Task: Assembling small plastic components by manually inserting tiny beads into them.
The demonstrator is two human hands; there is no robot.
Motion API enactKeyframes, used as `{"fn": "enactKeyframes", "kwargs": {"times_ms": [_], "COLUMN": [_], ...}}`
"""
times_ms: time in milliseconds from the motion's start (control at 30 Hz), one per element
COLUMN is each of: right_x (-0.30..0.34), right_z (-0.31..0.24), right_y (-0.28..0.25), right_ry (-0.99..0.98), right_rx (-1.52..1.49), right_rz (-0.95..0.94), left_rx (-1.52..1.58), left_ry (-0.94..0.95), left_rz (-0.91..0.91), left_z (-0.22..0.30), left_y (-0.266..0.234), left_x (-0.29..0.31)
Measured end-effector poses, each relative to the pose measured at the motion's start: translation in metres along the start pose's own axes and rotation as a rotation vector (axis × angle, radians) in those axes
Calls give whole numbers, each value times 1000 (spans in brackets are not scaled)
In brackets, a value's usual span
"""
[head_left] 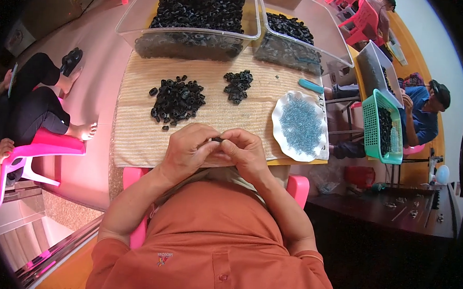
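Close to my body, over the near edge of the table, my two hands meet with fingertips pinched together. Between them is a small black part (217,139), mostly hidden by the fingers. My left hand (187,148) and my right hand (245,153) both grip it with thumb and forefinger. Just beyond my left hand lies a loose pile of small black parts (178,101). A smaller cluster of black parts (238,86) sits to its right. Right of my hands is a white wavy-rimmed plate (277,134) holding many tiny clear bluish pieces (300,124).
A striped cloth (133,113) covers the table. Two clear plastic bins (123,28) (346,55) of black parts stand at its far side. A teal object (311,86) lies beyond the plate. People sit left and right; a green basket (372,128) is near the right one.
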State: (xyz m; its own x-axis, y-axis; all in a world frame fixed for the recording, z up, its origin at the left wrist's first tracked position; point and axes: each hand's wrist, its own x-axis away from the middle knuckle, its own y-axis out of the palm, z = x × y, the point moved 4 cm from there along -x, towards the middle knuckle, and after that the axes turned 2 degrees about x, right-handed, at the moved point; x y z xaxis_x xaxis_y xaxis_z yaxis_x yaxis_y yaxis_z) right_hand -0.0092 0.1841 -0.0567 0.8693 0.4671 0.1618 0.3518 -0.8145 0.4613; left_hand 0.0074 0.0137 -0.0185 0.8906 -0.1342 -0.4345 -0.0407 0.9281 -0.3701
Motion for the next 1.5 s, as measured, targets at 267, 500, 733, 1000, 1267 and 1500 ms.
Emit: {"fn": "enactKeyframes", "kwargs": {"times_ms": [267,500,733,1000,1267,1500], "right_x": [3,8,13,7,6,9], "right_z": [-1,1,-15,-16,-9,-12], "right_y": [3,1,15,14,8,10], "right_ry": [20,104,189,226,188,185], "right_rx": [-56,-142,-205,-257,-235,-214], "right_rz": [-10,-29,6,-56,-65,-41], "left_rx": [-27,-78,-72,-77,-77,-75], "left_ry": [93,182,262,279,286,232], "left_rz": [-22,-18,-28,-25,-20,-66], "left_z": [8,13,22,25,26,27], "left_y": [0,2,1,1,2,4], "left_x": [0,3,0,-1,-3,-4]}}
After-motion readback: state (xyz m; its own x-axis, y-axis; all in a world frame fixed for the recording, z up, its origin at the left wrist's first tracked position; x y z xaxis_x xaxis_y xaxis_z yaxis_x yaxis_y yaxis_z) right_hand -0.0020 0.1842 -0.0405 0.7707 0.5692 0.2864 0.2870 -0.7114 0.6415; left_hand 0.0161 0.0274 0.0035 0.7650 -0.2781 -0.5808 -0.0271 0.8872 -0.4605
